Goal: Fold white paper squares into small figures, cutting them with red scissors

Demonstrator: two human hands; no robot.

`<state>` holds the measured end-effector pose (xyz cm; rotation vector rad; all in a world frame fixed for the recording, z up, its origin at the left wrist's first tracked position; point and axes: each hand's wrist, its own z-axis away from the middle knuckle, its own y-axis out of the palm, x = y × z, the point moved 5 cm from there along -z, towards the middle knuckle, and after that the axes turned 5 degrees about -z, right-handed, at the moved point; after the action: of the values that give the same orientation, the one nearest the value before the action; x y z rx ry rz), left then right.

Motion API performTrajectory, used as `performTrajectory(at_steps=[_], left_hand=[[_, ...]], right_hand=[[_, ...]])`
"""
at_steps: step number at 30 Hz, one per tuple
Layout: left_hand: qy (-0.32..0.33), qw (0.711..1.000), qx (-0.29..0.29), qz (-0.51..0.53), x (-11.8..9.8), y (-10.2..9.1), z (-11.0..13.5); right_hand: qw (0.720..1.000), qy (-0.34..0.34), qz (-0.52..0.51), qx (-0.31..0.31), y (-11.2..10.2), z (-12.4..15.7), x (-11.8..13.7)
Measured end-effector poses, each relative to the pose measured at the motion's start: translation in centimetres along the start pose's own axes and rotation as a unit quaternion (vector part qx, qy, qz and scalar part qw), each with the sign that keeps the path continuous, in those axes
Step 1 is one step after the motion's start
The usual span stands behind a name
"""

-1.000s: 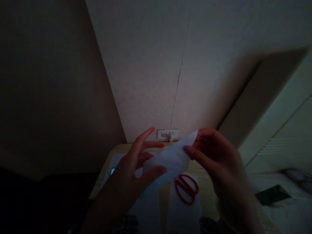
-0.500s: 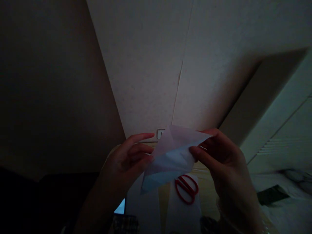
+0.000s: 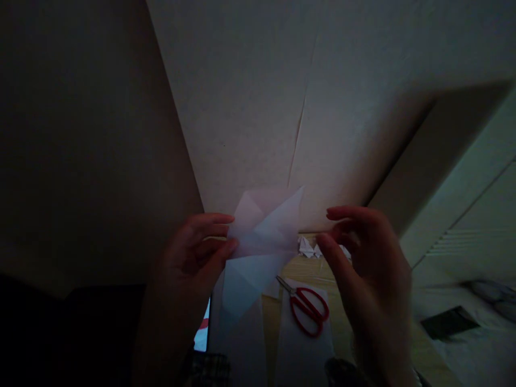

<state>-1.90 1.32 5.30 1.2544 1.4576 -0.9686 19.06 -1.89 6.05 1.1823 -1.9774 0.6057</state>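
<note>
A thin white sheet of paper (image 3: 262,231), creased and partly folded, is held up above the table. My left hand (image 3: 197,252) pinches its left edge between thumb and fingers. My right hand (image 3: 358,258) is off to the right of the paper, thumb and fingers apart, with nothing between them. Below the paper, red-handled scissors (image 3: 308,309) lie with their blades pointing up and left. They rest on a white paper strip (image 3: 302,355), beside another white strip (image 3: 242,349) to the left.
Several small folded white paper pieces (image 3: 307,247) sit at the back of the wooden table (image 3: 338,301). A lit screen (image 3: 202,333) is by my left wrist. A pale wall (image 3: 250,107) stands behind. A dark green packet (image 3: 449,322) lies at the right.
My right hand has let go of the paper and moved slightly right. The paper has turned and shifted left in my left hand, uncovering the scissor blades and the small folded pieces.
</note>
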Motion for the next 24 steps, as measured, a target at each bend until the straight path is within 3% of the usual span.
performTrajectory(at_steps=[3, 6, 9, 16, 24], left_hand=[[-0.001, 0.999, -0.002, -0.039, 0.0, -0.2, 0.1], [0.049, 0.995, -0.007, -0.085, -0.8, -0.1, 0.1], [0.056, 0.993, -0.019, -0.105, -1.1, 0.0, 0.1], [0.056, 0.992, -0.057, -0.099, -1.1, -0.4, 0.5], [0.076, 0.994, -0.054, -0.056, -0.8, -0.4, 0.3]], right_hand=[[0.994, -0.038, 0.033, 0.099, 0.8, 0.2, 1.0], [0.975, -0.064, 0.053, 0.205, 2.0, 0.4, 1.5], [0.963, -0.048, 0.068, 0.255, 2.6, 0.4, 1.5], [0.967, 0.008, 0.041, 0.252, 2.3, 0.1, 1.1], [0.962, 0.066, -0.016, 0.264, 2.9, 0.7, -0.1]])
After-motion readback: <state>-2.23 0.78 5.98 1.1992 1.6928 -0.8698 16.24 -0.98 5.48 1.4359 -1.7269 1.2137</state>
